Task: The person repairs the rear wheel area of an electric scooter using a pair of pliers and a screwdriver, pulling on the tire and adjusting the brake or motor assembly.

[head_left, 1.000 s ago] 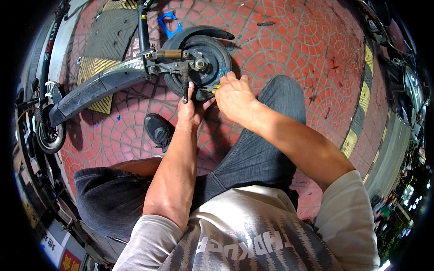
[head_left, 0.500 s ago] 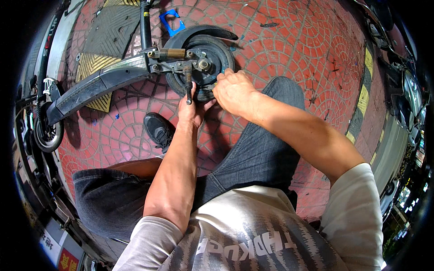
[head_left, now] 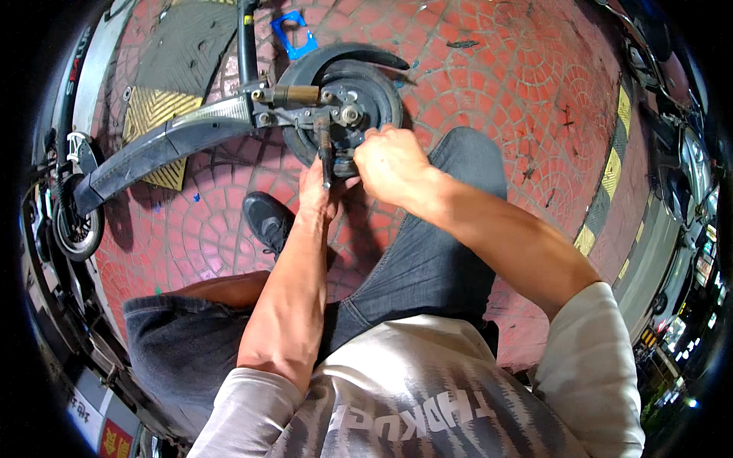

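Observation:
An electric scooter (head_left: 164, 149) lies on its side, with its wheel (head_left: 379, 95) and black mudguard (head_left: 359, 53) in front of me. My left hand (head_left: 317, 192) is wrapped around the near edge of the tyre, its fingers partly hidden under it. A dark rod-like part (head_left: 326, 156) sticks out over that hand from the wheel's bracket. At the wheel's near right edge, my right hand (head_left: 393, 162) is closed with the knuckles up. What its fingers grip is hidden from this view. A brass-coloured cylinder (head_left: 296, 95) sits along the bracket beside the axle nut (head_left: 350, 114).
A blue flat cut-out piece (head_left: 294, 37) lies beyond the wheel on the red patterned paving (head_left: 496, 99). A black-and-yellow ramp mat (head_left: 164, 107) is under the scooter's deck. My shoe (head_left: 267, 221) is close to my left forearm. Parked two-wheelers (head_left: 691, 164) line the right side.
The wheel and bracket have shifted slightly right. My right hand has come slightly nearer and left, its fingers now more tucked in. The left hand stays at the tyre.

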A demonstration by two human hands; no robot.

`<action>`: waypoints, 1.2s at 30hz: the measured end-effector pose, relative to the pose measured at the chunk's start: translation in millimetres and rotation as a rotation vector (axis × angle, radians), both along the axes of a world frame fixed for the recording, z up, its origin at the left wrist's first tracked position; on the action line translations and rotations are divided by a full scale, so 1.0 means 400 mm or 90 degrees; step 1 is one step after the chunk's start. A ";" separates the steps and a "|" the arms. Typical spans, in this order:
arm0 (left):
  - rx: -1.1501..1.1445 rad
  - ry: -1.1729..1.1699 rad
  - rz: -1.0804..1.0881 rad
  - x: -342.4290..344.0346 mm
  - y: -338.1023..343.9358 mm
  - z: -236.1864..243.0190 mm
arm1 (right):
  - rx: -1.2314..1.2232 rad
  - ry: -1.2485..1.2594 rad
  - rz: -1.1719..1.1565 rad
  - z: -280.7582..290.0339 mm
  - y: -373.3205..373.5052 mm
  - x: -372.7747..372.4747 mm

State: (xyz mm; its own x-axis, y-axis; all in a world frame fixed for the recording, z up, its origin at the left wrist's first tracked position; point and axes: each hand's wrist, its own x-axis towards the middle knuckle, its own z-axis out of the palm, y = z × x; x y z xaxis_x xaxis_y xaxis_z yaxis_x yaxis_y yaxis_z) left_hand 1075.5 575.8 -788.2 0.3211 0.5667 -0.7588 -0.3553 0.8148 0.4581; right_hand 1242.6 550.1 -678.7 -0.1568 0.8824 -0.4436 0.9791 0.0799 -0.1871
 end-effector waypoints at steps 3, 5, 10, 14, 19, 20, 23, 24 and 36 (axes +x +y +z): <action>0.012 0.071 0.010 0.002 0.002 0.019 | 0.012 0.011 -0.033 -0.004 -0.011 0.003; 0.049 0.100 -0.014 0.002 -0.002 0.022 | 0.016 0.032 -0.063 -0.012 -0.042 0.003; 0.092 0.156 -0.029 0.015 -0.009 0.014 | 0.040 0.046 -0.130 -0.062 -0.101 -0.020; 0.104 0.134 -0.014 0.017 -0.019 -0.009 | 0.075 0.036 -0.141 -0.052 -0.111 -0.015; 0.053 0.079 -0.017 0.003 -0.016 -0.025 | 0.088 -0.015 -0.087 -0.026 -0.116 0.002; 0.046 0.063 -0.012 0.000 -0.014 -0.027 | 0.090 -0.026 -0.067 -0.021 -0.116 0.007; 0.048 0.038 -0.016 -0.009 -0.014 -0.035 | 0.078 -0.070 0.000 -0.006 -0.106 0.013; 0.048 0.033 -0.018 -0.012 -0.013 -0.037 | 0.071 -0.087 0.025 -0.001 -0.101 0.014; 0.037 0.061 -0.042 -0.013 -0.014 -0.056 | 0.058 -0.171 0.123 0.040 -0.060 0.033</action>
State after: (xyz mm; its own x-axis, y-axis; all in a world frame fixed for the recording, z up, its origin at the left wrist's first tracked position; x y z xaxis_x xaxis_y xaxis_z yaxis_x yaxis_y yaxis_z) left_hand 1070.4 570.2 -810.7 0.2874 0.5902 -0.7544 -0.2539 0.8064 0.5341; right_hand 1255.7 526.1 -662.7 -0.2136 0.8857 -0.4122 0.9576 0.2734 0.0913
